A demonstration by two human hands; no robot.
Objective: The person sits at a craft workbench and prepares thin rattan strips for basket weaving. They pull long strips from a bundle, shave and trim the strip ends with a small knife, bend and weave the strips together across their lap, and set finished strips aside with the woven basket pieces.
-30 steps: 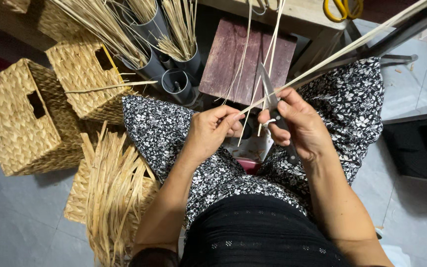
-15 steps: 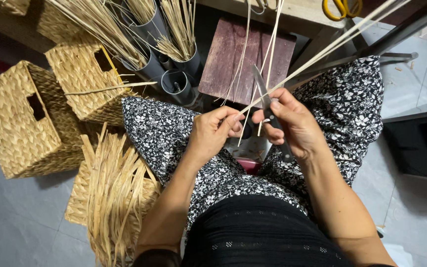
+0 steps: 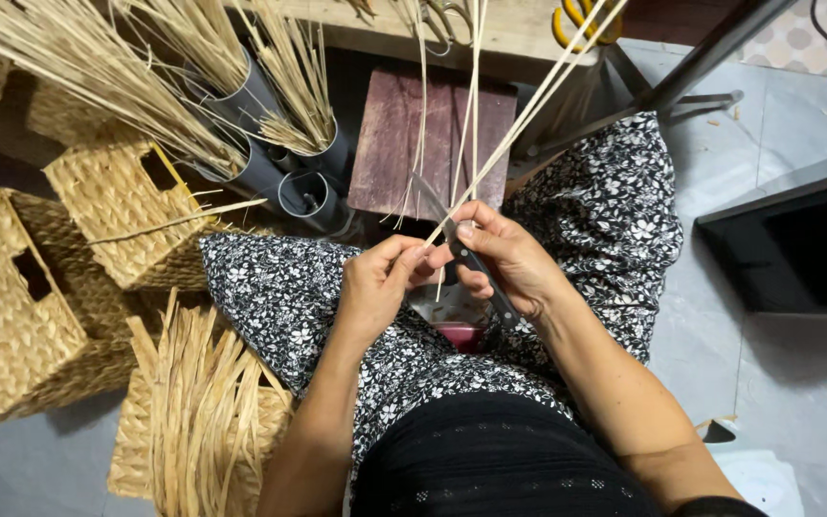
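My left hand [image 3: 382, 283] pinches the near end of a long pale reed strip [image 3: 528, 110] that runs up and to the right past the table edge. My right hand [image 3: 507, 258] grips a dark-handled knife [image 3: 471, 260], its blade [image 3: 430, 199] pointing up-left against the strip just above my fingers. Both hands meet over my lap, which is covered by a black-and-white flowered dress [image 3: 279, 297]. More thin strips [image 3: 471, 86] hang down from above, behind the knife.
Woven straw baskets [image 3: 21, 316] [image 3: 112, 206] stand at the left, with a bundle of flat straw [image 3: 198, 402] on another basket. Grey tubes [image 3: 303, 196] hold dry stalks. A dark wooden stool [image 3: 404, 144] sits ahead; yellow-handled scissors [image 3: 581, 21] lie on the table; a black panel [image 3: 796, 249] lies at the right.
My hands have stayed together over my lap. The right hand has shifted slightly along the strip with the knife; the strip's angle changed a little.
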